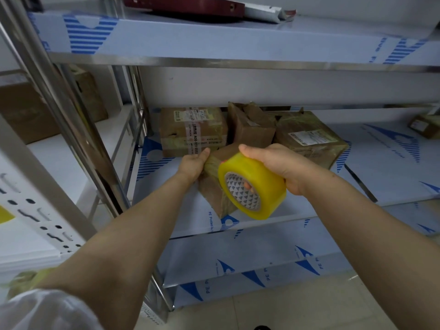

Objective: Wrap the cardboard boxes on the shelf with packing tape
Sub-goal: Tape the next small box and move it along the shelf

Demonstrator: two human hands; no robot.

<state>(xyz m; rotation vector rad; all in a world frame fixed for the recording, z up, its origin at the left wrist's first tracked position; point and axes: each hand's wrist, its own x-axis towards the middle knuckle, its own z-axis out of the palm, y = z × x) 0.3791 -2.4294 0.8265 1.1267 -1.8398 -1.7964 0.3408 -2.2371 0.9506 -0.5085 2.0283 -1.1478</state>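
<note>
A small cardboard box lies tilted near the front of the middle shelf. My left hand grips its left upper edge, the thumb lying along the top. My right hand holds a big yellow roll of packing tape, with a finger showing through the core. The roll sits right against the box, hiding its right side. Tape bands cross the box's near face. Behind stand three more taped boxes: a labelled one, a crumpled upright one and a labelled one on the right.
The steel shelf unit wears blue-and-white protective film. Its upper shelf carries a dark red object. Another small box sits at far right. A neighbouring rack on the left holds brown boxes. Steel posts stand close to my left arm.
</note>
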